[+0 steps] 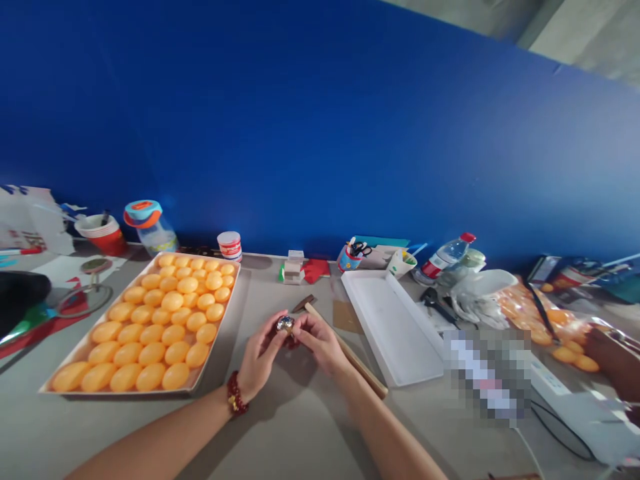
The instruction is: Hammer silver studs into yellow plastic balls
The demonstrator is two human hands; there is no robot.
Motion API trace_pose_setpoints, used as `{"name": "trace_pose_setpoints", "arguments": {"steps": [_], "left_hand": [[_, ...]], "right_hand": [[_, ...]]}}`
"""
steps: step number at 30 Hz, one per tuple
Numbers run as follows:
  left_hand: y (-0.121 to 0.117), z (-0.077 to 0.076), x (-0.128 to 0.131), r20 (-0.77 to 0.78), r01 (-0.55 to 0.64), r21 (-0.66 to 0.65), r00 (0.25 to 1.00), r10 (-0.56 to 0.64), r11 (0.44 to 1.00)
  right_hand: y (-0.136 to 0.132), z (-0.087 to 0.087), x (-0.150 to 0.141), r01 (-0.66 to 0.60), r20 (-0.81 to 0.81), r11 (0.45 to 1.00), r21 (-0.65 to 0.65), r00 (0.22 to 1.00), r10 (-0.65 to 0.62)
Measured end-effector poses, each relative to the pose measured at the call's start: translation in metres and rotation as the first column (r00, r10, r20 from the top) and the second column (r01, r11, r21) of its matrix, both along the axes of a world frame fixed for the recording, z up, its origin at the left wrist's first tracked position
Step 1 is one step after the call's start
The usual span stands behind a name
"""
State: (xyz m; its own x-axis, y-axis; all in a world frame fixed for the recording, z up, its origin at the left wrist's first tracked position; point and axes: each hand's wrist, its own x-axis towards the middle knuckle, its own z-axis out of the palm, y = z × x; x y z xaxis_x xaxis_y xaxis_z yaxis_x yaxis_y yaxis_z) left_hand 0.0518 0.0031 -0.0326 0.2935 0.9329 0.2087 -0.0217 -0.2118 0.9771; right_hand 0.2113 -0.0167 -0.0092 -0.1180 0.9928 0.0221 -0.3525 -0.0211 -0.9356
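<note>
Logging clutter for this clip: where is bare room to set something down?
Bare table shows between the forearms, and between the left hand and the ball box. Crowded: right of the white tray, with bottle and bagged balls.

Head view, forward-down (hands (259,355) near)
</note>
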Motion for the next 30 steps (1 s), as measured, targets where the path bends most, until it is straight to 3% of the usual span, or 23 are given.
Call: {"name": "trace_pose_setpoints", "arguments": {"steps": [30], "left_hand": [[-0.0034, -0.0012, -0.0019, -0.014, -0.012, 0.012, 1.000, 0.012, 1.000]], "right_hand": [[-0.0053, 0.0008, -0.0052, 0.081, 0.269, 0.990, 0.117, 0.957, -0.110]]}}
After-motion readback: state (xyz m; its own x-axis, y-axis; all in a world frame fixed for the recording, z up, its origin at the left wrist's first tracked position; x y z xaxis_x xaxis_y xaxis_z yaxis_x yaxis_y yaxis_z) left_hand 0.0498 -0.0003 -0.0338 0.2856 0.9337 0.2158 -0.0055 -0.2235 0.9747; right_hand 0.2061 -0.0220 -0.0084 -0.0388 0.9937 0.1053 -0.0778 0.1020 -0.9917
